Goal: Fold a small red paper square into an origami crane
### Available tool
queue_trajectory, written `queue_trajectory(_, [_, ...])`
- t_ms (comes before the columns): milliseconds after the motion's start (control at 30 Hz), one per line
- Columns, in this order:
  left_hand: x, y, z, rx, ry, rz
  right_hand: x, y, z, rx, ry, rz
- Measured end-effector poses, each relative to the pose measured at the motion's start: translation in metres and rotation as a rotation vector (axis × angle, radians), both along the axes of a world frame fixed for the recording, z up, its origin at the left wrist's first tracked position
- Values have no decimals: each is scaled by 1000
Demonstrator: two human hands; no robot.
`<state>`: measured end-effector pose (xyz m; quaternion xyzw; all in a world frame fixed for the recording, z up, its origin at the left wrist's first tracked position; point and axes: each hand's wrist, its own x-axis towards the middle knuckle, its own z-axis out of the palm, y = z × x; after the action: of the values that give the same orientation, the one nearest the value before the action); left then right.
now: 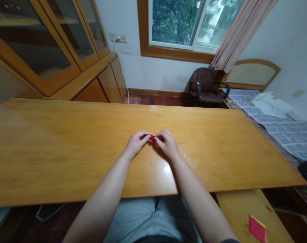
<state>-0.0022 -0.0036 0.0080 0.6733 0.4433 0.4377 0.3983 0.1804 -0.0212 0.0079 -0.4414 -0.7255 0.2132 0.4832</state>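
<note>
L hand (136, 145) & R hand (169, 145) pinch a small red thing (152, 138) btwn them at the table (67, 145), prob. mid-fiddling w/ it; next move needs light, steady fingertips.

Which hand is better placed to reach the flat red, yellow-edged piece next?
Probably the right hand: the flat red, yellow-edged piece lies well out on the person's right; the left hand is farther from it.

Glossy, smooth wooden tabletop (67, 148) beneath both hands
Beyond the right hand (167, 144), a smooth brown leather-look armchair (203, 81) with black plastic-looking armrests; soft cloth curtain (244, 32), matt white wall (153, 74).
</note>
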Motion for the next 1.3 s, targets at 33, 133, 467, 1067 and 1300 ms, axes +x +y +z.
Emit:
queue_trajectory(33, [0, 0, 0, -1, -3, 2, 0, 0, 0, -3, -1, 3])
queue_trajectory(133, [0, 1, -1, 8, -2, 7, -1, 0, 0, -11, 4, 18])
queue_trajectory(467, [0, -1, 4, 43, 50, -16, -1, -1, 0, -5, 0, 34])
queue_trajectory(1067, [-1, -1, 1, 35, 55, -28, -1, 1, -2, 1, -19, 25])
queue_trajectory(1300, [-1, -1, 1, 48, 65, -32, 0, 0, 0, 10, -10, 27])
